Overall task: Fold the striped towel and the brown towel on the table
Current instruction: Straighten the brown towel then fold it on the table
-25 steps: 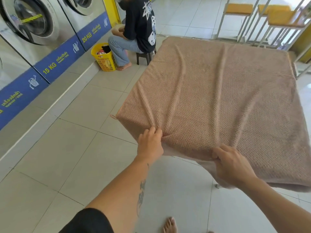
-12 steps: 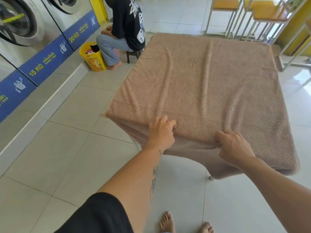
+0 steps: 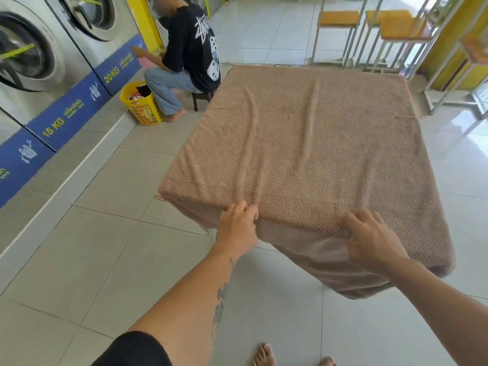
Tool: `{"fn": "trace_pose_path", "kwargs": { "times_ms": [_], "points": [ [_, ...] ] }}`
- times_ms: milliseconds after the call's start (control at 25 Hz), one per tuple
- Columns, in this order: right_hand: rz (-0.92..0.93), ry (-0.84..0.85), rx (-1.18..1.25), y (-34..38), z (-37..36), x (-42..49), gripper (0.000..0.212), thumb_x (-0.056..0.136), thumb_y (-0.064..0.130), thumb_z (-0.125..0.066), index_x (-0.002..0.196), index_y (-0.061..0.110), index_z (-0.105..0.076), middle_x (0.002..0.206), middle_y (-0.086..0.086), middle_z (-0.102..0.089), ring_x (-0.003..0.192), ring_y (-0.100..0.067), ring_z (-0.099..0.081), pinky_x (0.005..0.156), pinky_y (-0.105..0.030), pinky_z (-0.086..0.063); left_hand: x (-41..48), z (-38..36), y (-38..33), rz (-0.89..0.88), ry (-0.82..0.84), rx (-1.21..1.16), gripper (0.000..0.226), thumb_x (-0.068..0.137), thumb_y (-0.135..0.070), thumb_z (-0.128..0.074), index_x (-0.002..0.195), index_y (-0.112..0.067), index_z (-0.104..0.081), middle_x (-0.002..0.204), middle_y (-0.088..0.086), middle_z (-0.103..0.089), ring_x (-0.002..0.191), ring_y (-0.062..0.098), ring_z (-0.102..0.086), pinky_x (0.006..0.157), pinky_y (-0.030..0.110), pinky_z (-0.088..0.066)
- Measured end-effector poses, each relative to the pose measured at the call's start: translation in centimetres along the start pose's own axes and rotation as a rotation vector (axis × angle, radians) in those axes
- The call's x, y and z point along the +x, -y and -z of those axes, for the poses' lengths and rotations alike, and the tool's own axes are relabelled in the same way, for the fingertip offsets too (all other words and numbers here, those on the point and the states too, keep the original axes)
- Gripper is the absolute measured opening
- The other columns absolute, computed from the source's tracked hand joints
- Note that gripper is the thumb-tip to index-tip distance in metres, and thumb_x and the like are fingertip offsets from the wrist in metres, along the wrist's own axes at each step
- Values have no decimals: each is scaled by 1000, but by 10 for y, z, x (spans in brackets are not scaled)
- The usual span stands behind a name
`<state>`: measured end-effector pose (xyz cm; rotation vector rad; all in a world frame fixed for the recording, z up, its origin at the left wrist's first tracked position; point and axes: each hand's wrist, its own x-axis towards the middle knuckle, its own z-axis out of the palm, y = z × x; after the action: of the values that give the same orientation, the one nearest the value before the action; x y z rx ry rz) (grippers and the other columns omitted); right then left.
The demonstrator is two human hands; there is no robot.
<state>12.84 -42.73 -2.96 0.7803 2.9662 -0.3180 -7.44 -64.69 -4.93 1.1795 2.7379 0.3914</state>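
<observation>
The brown towel (image 3: 303,143) is large and waffle-textured; it lies spread flat over the whole counter, with faint creases running lengthwise; its near edge hangs over the front, bunched and showing a smoother, paler underside.

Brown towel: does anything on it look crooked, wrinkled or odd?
Slightly. The brown towel lies spread but not smooth: long creases run from its near edge toward the far side. The left hand and right hand pinch that edge, where its paler underside shows. A small loop sticks out at its near left corner.
</observation>
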Motion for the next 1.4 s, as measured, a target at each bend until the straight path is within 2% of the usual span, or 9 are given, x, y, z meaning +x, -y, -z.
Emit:
{"fn": "trace_pose_path", "kwargs": {
  "times_ms": [160,360,480,640,760,920,1080,1240,1400],
  "points": [
    [-60,34,-28,-1,-2,-1,36,81,8,-51,114,23,-51,110,0,-49,104,-25,-45,76,-31,-40,10,0,-12,0,-37,43,36,88,-21,-64,120,-26,-48,111,-3,-43,105,21,-41,92,37,-40],
    [-42,14,-11,1,-5,3,27,79,3,-53,101,19,-53,101,1,-53,101,-23,-49,73,-32,-48,21,-8,-27,59,-45,113,20,87,-12,-62,97,-27,-53,102,-4,-46,96,20,-41,87,36,-40],
    [-19,39,51,-5,2,-2,30,80,7,-53,106,22,-53,105,2,-51,102,-22,-48,74,-34,-48,20,-7,-34,90,-56,106,20,85,-11,-60,98,-25,-55,102,-3,-47,95,21,-41,85,34,-38],
    [56,79,56,-41,20,-14,42,77,12,-53,117,26,-51,111,2,-49,104,-22,-46,82,-35,-49,2,-4,-71,160,-69,-143,19,90,-12,-55,101,-26,-60,105,-7,-48,92,15,-43,81,34,-41],
    [112,104,4,-92,30,-26,39,79,10,-51,114,26,-54,107,3,-48,102,-21,-46,75,-32,-50,-14,-22,-120,98,-49,-366,23,88,-6,-52,94,-24,-64,99,-7,-54,90,18,-56,82,36,-50],
    [324,130,-72,-157,40,-33,38,81,13,-52,117,24,-55,106,5,-47,98,-20,-47,71,-25,-37,-30,-66,-204,135,-43,-469,22,91,-8,-51,90,-25,-66,89,-13,-55,81,11,-56,73,31,-51],
    [624,186,-82,-206,48,-25,61,74,15,-67,130,25,-48,123,2,-47,108,-23,-47,85,-33,-50,-47,-118,-305,315,-58,-562,20,93,-10,-52,91,-24,-66,91,-12,-60,81,7,-56,68,16,-43],
    [829,333,-244,-234,53,-32,90,63,11,-73,142,25,-31,147,-6,-29,127,-29,-35,99,-38,-48,-69,-144,-389,577,-71,-662,18,93,-14,-53,92,-26,-66,90,-12,-67,86,11,-62,78,30,-53],
    [954,220,-500,-235,49,-20,88,53,20,-82,130,23,-37,130,-12,-38,109,-32,-43,84,-40,-48,-69,-148,-420,710,-126,-665,15,93,-17,-54,93,-30,-62,89,-15,-66,86,7,-62,78,27,-54]
  ]
}}
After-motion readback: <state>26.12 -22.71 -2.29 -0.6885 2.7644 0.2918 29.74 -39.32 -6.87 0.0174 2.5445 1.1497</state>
